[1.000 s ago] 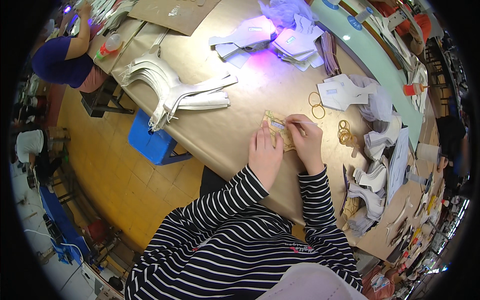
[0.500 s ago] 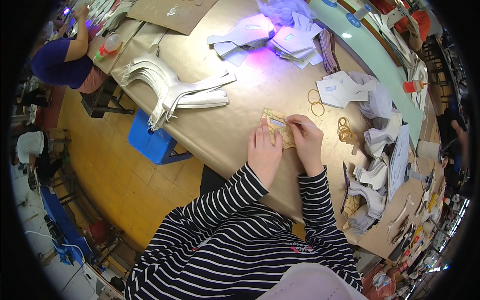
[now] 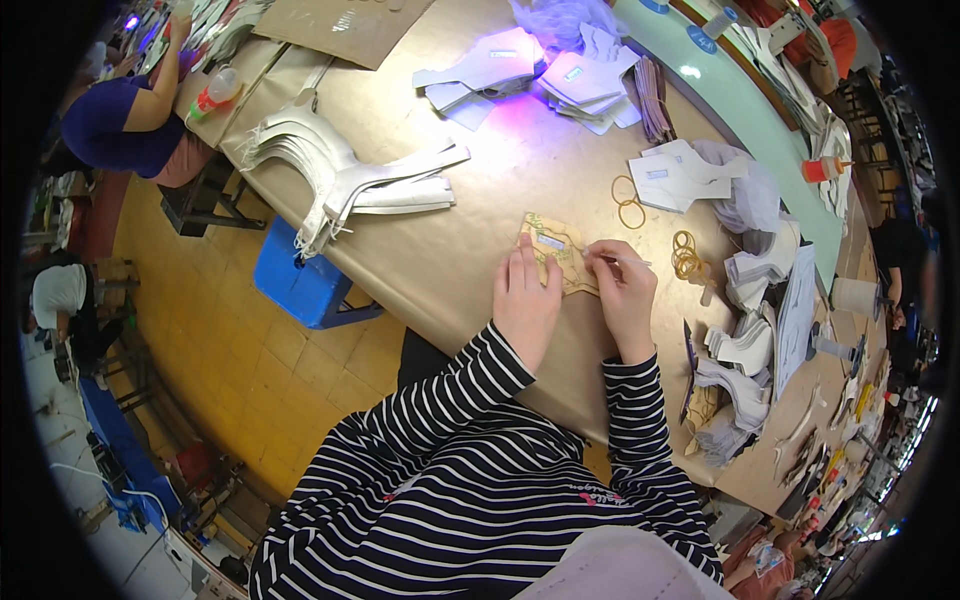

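While left hand (image 3: 527, 308) touches one yellow piece (image 3: 566, 253), right (image 3: 626, 300) holds one stick (image 3: 638, 262).

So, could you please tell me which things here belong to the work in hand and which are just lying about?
In use:
- yellow patterned piece, under the left hand
- thin pen-like tool, in the right hand

Apparently lying about:
- amber bands
- brown board
- stacked pale curved pieces

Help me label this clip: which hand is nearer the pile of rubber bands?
Right. The right hand is just left of the rubber-band pile, not touching it; the left hand is farther left, on the yellow piece.
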Motion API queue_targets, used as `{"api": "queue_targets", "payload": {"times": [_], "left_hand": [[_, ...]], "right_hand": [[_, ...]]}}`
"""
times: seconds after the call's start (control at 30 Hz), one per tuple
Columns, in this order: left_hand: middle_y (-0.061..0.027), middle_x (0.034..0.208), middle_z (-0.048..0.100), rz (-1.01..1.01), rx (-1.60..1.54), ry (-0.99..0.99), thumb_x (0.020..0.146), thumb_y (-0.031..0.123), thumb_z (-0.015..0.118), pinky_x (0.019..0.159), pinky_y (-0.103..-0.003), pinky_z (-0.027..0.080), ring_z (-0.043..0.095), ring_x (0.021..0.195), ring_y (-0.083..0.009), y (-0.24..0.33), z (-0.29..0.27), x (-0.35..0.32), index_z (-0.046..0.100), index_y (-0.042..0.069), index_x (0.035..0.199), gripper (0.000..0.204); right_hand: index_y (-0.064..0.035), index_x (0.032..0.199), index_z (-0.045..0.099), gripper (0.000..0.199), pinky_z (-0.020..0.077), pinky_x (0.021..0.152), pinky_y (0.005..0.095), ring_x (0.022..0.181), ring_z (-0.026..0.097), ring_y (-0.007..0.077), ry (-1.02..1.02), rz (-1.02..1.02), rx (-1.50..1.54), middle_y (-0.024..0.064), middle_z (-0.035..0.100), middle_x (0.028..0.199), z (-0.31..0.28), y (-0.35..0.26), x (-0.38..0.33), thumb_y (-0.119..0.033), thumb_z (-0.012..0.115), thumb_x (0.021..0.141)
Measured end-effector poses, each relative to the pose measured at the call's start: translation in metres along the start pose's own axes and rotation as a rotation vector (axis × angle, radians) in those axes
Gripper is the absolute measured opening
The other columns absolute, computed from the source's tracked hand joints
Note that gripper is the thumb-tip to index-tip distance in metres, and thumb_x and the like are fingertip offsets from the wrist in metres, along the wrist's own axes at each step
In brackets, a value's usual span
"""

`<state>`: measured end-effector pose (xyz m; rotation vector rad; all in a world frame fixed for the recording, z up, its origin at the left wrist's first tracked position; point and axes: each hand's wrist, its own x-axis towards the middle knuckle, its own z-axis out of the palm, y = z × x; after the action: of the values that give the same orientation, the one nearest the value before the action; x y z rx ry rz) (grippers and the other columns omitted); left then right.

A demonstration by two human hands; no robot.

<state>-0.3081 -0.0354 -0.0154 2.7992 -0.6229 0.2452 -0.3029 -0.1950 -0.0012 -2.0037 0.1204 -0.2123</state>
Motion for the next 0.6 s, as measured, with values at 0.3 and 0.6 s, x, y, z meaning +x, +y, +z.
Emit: {"api": "queue_targets", "payload": {"times": [0.3, 0.6], "left_hand": [[-0.0323, 0.141, 0.049, -0.003, 0.012, 0.01, 0.09, 0.017, 0.055, 0.106, -0.046, 0.044, 0.052, 0.124, -0.0369, 0.0, 0.004, 0.0, 0.062, 0.001, 0.121, 0.035], [-0.0329, 0.144, 0.047, 0.016, 0.013, -0.002, 0.088, 0.021, 0.063, 0.104, -0.046, 0.043, 0.052, 0.123, -0.0374, -0.003, 0.003, -0.001, 0.06, 0.0, 0.124, 0.042]], "right_hand": [[0.0062, 0.101, 0.067, 0.011, 0.0568, 0.075, 0.0266, 0.083, 0.07, 0.0154, -0.02, -0.089, 0.016, 0.0105, 0.071, 0.092, 0.021, -0.004, 0.021, 0.007, 0.062, 0.091], [0.0052, 0.1, 0.066, 0.012, 0.0567, 0.075, 0.0277, 0.083, 0.07, 0.0191, 0.038, -0.17, -0.171, 0.0126, 0.069, 0.095, 0.016, -0.001, 0.009, 0.008, 0.062, 0.09]]}}
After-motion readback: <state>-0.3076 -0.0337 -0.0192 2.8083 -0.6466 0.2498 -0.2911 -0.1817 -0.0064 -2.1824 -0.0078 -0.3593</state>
